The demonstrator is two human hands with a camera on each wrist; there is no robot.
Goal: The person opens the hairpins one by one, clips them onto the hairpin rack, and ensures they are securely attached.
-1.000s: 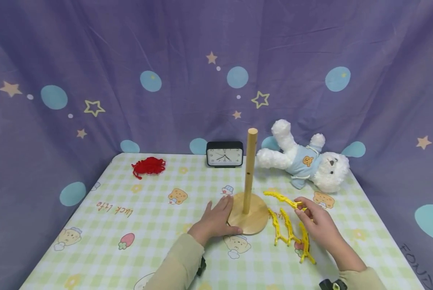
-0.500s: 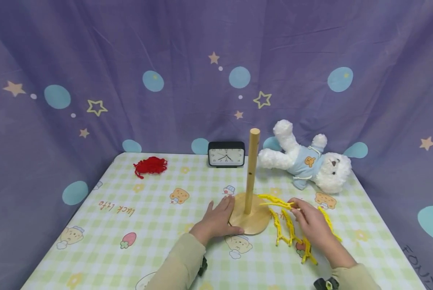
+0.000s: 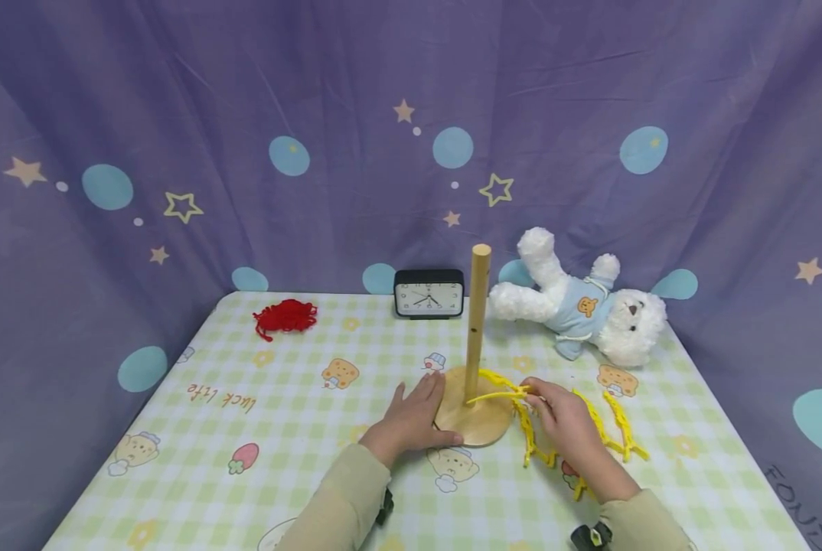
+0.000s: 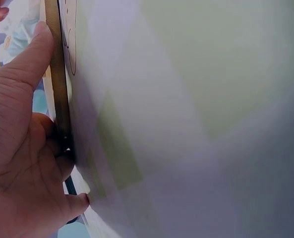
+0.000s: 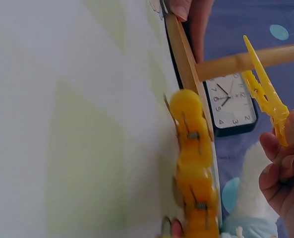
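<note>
My left hand (image 3: 411, 417) rests on the left rim of the round wooden base (image 3: 476, 432), fingers extended along it and thumb at its front. In the left wrist view, the thumb (image 4: 35, 57) presses beside the base edge (image 4: 59, 74). An upright wooden pole (image 3: 477, 321) rises from the base. To its right, my right hand (image 3: 568, 421) pinches a yellow plastic clothespin (image 5: 273, 101) by its handles. The clothespin's jaws are spread toward the pole's foot, one in front and one behind; contact with the pole is unclear.
Several more yellow clothespins (image 3: 621, 425) lie on the checked tablecloth (image 3: 301, 459) around my right hand. Behind the stand is a black clock (image 3: 428, 295); a white plush bear (image 3: 583, 306) lies at back right. Red yarn (image 3: 285, 315) sits at back left.
My right hand has carried the clothespin leftward to the pole, and its jaws have spread apart. More clothespins show to the right of that hand. My left hand has stayed on the base.
</note>
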